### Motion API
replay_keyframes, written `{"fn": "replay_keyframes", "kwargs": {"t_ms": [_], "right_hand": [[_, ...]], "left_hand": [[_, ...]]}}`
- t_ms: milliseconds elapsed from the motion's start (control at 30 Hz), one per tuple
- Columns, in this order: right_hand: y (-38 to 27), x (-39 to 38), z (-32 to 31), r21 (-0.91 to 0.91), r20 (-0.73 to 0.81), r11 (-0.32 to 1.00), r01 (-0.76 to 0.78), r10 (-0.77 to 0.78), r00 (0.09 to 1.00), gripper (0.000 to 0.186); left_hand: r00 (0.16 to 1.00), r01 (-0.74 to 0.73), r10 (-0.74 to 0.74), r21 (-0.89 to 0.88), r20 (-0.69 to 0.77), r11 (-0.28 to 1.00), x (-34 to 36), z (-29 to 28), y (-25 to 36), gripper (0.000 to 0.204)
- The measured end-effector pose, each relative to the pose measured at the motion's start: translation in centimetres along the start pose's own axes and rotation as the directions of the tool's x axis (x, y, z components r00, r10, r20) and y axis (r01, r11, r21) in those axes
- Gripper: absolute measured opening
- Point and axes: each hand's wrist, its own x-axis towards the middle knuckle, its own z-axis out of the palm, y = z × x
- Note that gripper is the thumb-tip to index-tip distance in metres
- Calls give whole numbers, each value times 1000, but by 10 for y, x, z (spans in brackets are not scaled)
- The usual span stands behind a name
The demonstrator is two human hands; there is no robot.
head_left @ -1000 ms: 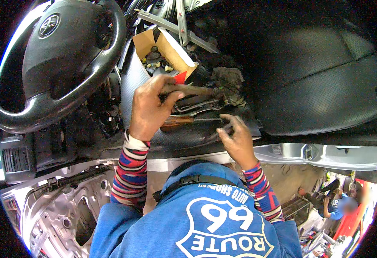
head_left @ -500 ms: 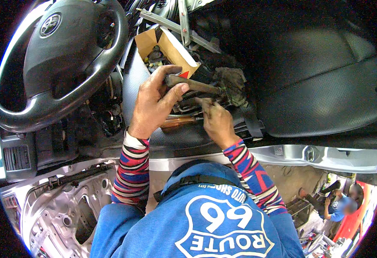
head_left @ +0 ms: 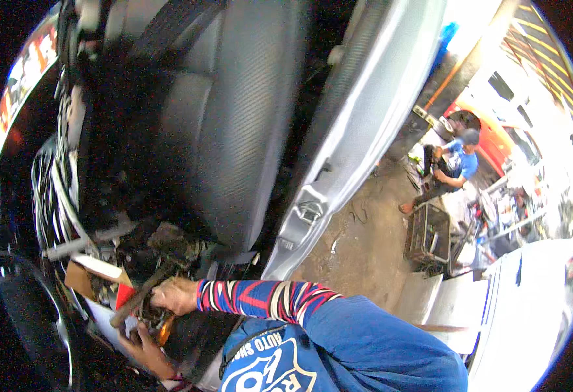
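At the lower left, my left hand (head_left: 148, 353) is just below the end of a long, dark cylindrical tool handle (head_left: 133, 302), its fingers blurred, so I cannot tell whether they hold it. Beside that handle, my right hand (head_left: 174, 296) has closed fingers among the tools, their contents hidden. An orange-handled tool (head_left: 165, 331) lies under the hands. An open cardboard box (head_left: 77, 281) with a red flap sits just left of them on the seat, beside a dark rag (head_left: 166, 235).
Black seats (head_left: 234, 144) fill the upper middle, with cables and metal brackets (head_left: 61, 189) along their left. A silver door sill (head_left: 345, 157) runs diagonally. Beyond it, a co-worker (head_left: 456, 160) in blue is beside a crate (head_left: 428, 232) and a red vehicle (head_left: 492, 144).
The view has swung right, shifting the seat, hands and box to the left and bringing more of the workshop in. My right hand has moved up to the tools from the seat's front.
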Motion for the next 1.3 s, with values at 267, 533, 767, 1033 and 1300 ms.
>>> {"fn": "replay_keyframes", "kwargs": {"t_ms": [267,533,767,1033,1300], "right_hand": [[-29,28,-28,314,-319,949,38,68,945,18],[-86,-9,-89,661,-338,744,-97,410,847,25],[-104,-97,-124,767,-354,624,-150,607,711,24],[-114,-198,-185,809,-461,580,-98,728,507,28],[-83,-224,-284,769,-559,594,-235,804,203,31]], "left_hand": [[897,-263,383,431,-220,863,5,26,0,54],[903,-400,386,45,187,915,-62,54,63,41],[786,-483,427,14,447,875,-101,85,84,33],[505,-728,594,-60,626,683,-134,163,133,15],[427,-771,685,-158,590,617,-162,255,172,19]]}}
